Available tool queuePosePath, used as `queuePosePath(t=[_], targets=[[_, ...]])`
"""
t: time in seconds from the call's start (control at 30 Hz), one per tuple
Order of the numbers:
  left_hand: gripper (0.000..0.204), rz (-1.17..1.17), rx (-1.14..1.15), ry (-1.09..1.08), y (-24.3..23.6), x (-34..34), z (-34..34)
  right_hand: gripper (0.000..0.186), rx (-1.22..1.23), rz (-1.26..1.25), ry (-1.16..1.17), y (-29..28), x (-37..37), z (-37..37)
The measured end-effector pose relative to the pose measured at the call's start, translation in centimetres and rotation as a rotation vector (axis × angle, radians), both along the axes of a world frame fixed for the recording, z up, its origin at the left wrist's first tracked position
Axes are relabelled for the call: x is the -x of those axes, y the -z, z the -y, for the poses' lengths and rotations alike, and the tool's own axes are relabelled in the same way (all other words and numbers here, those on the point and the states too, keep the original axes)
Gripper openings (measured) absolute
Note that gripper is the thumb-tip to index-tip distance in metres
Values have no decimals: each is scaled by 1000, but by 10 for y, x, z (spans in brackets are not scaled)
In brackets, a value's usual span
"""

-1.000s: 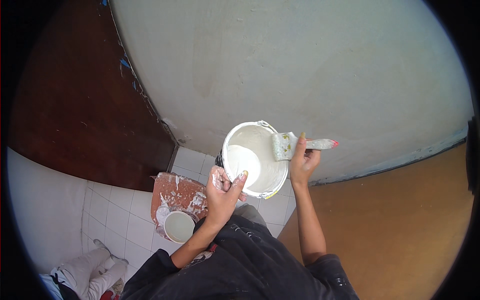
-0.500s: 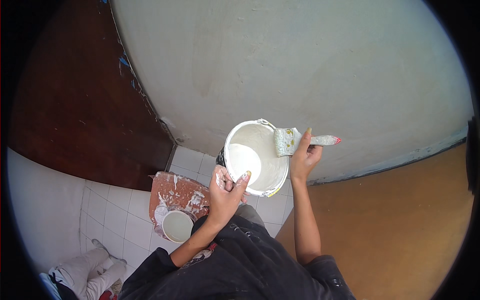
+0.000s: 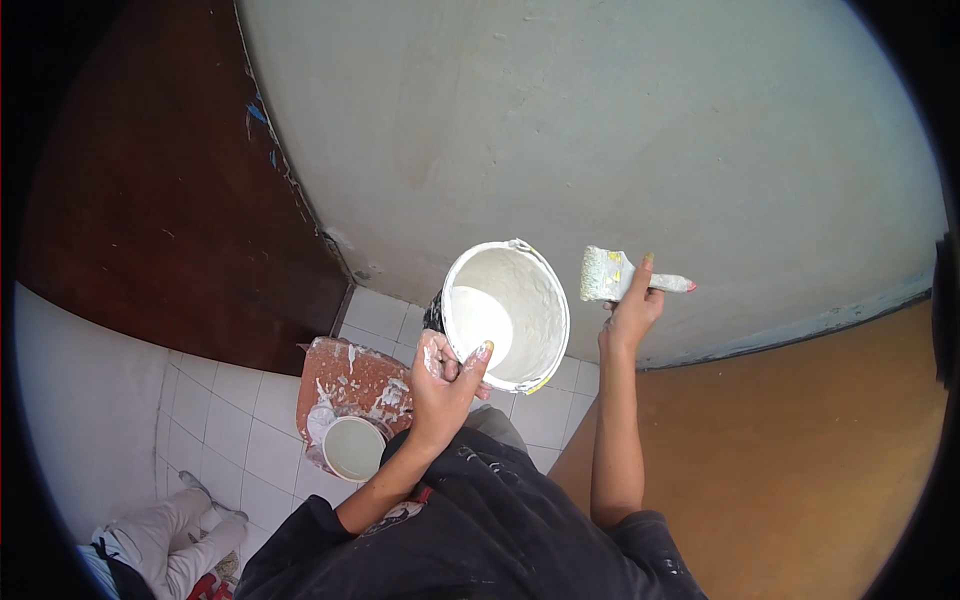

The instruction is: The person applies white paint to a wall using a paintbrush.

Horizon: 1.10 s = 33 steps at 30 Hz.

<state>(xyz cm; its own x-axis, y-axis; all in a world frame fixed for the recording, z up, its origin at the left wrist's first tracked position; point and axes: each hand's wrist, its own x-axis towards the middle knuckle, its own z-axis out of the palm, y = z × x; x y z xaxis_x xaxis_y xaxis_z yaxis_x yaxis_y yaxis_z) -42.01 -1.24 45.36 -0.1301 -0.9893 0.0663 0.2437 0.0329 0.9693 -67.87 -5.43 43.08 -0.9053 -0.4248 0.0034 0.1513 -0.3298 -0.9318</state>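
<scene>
My left hand [image 3: 447,390] grips the near rim of a tilted paint bucket [image 3: 535,345], thumb over the edge and fingers outside. White paint [image 3: 482,328] pools in the bucket's lower left side, and dried streaks coat the inner wall. In my right hand [image 3: 634,312] is a wide paintbrush [image 3: 606,274], held by its handle with the thumb on top. Its paint-caked bristles point left, toward the bucket, with a gap between brush and rim. The handle has a red tip. White smears mark my left fingers.
Ahead stands a pale grey wall [image 3: 620,120], with a dark brown door [image 3: 160,200] to the left. A paint-splattered orange-brown surface [image 3: 335,375] bears a second white bucket [image 3: 354,449]. Another person's light trousers [image 3: 165,530] show lower left. A tan panel [image 3: 780,450] is at right.
My right hand has drawn the paintbrush up and to the right, away from the bucket's rim. The bucket in my left hand has shifted slightly left.
</scene>
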Motion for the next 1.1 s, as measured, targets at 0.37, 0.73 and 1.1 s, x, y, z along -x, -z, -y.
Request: queuePosePath(t=[0.37,0.73,1.1], targets=[[38,13,79,51,4,-4,4,28,-80,-420,-670,-57,-43,-29],[39,34,76,60,9,-2,1,31,-465,-987,-772,-44,-88,14],[40,40,76,24,15,-2,3,24,-263,-501,-698,-39,-48,-38]])
